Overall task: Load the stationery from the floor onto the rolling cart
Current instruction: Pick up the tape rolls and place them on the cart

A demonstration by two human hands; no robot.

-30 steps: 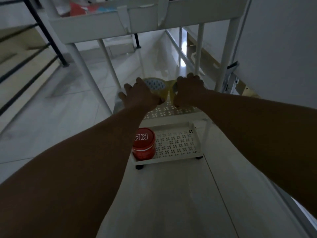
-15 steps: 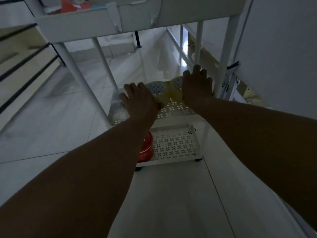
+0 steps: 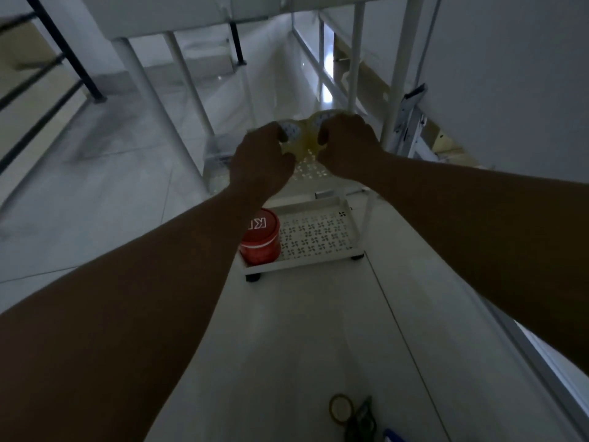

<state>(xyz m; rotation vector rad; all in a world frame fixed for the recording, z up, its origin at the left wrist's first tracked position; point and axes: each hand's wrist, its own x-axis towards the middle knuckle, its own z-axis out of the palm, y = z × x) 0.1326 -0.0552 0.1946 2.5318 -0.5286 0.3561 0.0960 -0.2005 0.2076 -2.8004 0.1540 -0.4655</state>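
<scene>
Left hand (image 3: 259,161): fingers curled round a yellowish tape roll (image 3: 291,135), gripping it from the left side. Right hand (image 3: 345,145): fingers curled round a second tape roll (image 3: 318,118), gripping it from the right side. Rolls side by side between the hands, touching or nearly so; contact not clear in the dim light. Both rolls held over the perforated middle shelf (image 3: 310,169) of the white cart (image 3: 393,74); whether resting on the shelf or held just above it cannot be told.

Below the hands, nearer the body: bottom shelf (image 3: 318,237) with a red round tin (image 3: 261,239) standing upright in its left corner, directly under the left wrist. Above the hands: underside of the top tray (image 3: 191,20), carried on white posts.

Well behind the hands, on the floor (image 3: 287,346) at the lower edge of view: a thin yellow tape ring (image 3: 341,408), scissors (image 3: 361,421) just beside it, and a blue item (image 3: 393,437), partly cut off.

Far left of the hands: black railing (image 3: 63,49).
</scene>
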